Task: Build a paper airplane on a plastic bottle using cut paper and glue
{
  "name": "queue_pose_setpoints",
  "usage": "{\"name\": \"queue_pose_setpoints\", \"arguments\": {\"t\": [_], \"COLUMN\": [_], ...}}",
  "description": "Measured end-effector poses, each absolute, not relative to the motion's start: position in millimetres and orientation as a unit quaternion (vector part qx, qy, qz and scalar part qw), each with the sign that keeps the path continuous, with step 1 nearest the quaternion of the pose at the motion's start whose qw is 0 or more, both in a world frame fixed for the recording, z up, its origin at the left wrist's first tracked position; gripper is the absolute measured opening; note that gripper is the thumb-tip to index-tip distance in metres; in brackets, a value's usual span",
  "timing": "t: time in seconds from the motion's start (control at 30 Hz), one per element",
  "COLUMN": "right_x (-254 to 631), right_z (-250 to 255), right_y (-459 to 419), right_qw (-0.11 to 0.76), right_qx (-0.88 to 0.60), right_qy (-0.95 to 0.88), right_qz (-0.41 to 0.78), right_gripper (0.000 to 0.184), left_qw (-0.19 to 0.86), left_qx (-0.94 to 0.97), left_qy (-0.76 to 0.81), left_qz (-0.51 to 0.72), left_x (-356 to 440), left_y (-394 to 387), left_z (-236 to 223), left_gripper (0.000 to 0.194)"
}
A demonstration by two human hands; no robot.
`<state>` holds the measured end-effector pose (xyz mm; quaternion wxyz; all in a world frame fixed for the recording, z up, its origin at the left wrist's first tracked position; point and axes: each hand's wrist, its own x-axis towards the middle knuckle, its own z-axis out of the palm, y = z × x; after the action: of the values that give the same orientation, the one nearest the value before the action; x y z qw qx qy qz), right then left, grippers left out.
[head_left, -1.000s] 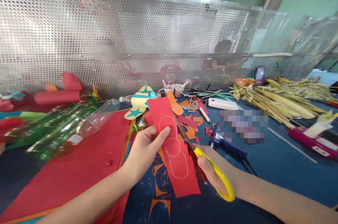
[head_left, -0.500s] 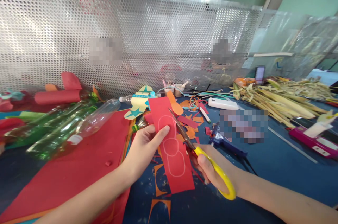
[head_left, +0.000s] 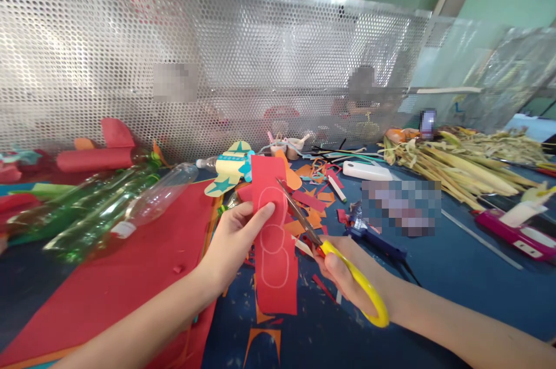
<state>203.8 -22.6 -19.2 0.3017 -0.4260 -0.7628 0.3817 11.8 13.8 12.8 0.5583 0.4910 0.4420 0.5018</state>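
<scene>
Swung straighter than before, above the dark blue tabletop [head_left: 464, 265], a red paper strip [head_left: 273, 240] with pale rounded outlines [head_left: 275, 287] is clamped between thumb and fingers of the left hand [head_left: 234, 236]; the right hand's [head_left: 360, 262] fingers curl around yellow-handled metal scissors [head_left: 329, 248] at the strip's edge.

With the paper strip [head_left: 274, 241] as the dial's centre, the left hand [head_left: 232, 236] grips it from 9 o'clock — thumb on top — and the right hand [head_left: 365, 267] holds the scissors [head_left: 329, 249] at 4, blades reaching the strip's edge. On the table [head_left: 325, 340], paper sheets [head_left: 152, 282] lie at 8, bottles [head_left: 113, 207] at 10, paper scraps [head_left: 311, 201] around 1, husks [head_left: 464, 172] at 2, a glue gun [head_left: 377, 241] at 3. At 12, 2 cups [head_left: 294, 153] stand before the screen [head_left: 243, 68].
</scene>
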Motion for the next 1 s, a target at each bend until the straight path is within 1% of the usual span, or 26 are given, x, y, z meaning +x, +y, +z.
{"name": "queue_pose_setpoints", "arguments": {"t": [0.1,0.53,0.7,1.0], "right_x": [204,204,205,205], "right_z": [-16,-12,-13,-18], "right_y": [-23,-25,-25,-23], "right_qw": [0.301,0.312,0.312,0.322], "right_qx": [-0.432,-0.443,-0.435,-0.435], "right_qy": [-0.758,-0.757,-0.747,-0.743], "right_qz": [0.385,0.366,0.395,0.393], "right_gripper": [0.061,0.061,0.061,0.061], "left_qw": [0.587,0.57,0.577,0.58], "left_qx": [0.478,0.475,0.485,0.501], "left_qy": [0.429,0.459,0.45,0.446], "left_qz": [0.493,0.489,0.479,0.461], "left_x": [10,4,3,-4], "left_y": [16,22,22,30], "left_z": [13,16,18,19], "left_gripper": [0.028,0.029,0.027,0.023]}}
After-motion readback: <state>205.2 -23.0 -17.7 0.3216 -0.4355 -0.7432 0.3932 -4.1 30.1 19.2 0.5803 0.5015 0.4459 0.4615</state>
